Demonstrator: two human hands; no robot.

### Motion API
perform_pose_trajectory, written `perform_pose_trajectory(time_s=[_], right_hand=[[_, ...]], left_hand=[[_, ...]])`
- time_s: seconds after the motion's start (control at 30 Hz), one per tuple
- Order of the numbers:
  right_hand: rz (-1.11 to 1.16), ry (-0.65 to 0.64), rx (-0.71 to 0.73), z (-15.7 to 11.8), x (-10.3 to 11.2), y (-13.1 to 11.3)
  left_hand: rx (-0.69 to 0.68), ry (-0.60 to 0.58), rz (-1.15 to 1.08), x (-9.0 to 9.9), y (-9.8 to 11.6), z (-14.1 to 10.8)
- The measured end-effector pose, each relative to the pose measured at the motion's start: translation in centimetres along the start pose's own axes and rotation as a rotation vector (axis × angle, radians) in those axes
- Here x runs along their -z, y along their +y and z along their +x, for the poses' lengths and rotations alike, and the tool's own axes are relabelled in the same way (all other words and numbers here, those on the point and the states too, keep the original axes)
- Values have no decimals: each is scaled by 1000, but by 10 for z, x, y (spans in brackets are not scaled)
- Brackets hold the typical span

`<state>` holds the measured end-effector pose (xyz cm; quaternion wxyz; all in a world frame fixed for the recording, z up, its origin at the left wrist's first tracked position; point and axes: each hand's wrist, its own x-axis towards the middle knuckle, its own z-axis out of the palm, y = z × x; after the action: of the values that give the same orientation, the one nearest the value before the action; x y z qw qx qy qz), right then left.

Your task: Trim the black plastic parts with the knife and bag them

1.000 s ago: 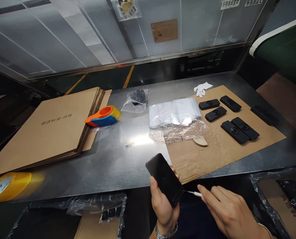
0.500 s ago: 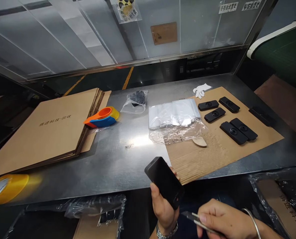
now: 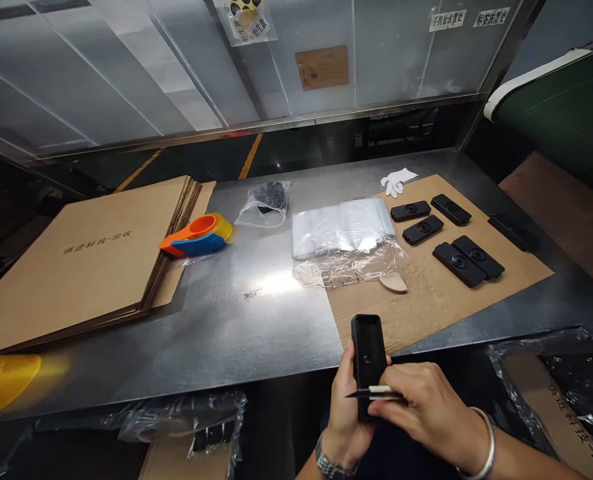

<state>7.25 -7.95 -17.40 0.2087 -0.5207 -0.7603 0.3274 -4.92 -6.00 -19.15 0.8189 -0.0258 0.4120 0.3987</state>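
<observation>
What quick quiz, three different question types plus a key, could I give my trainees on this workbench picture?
1. Multiple choice: what does the left hand hold?
a) a roll of tape
b) a black part
c) a plastic bag
2. True or false: in the picture, the glove lies farther right than the tape dispenser.
3. Fill in the blank: the pointed tool is in the ____ hand.

Key: 1. b; 2. true; 3. right
</observation>
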Motion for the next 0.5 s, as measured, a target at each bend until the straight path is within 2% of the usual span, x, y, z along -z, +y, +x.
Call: perform_pose_trajectory(time_s=[0.17, 0.33, 0.5], right_hand=[[-122, -38, -3, 1, -3, 1], [-117, -74, -64, 0, 0, 1], [-118, 34, -96, 4, 6, 11]], left_hand=[[11, -7, -39, -5, -3, -3], [11, 13, -43, -4, -6, -4], [62, 72, 40, 1, -16, -6]])
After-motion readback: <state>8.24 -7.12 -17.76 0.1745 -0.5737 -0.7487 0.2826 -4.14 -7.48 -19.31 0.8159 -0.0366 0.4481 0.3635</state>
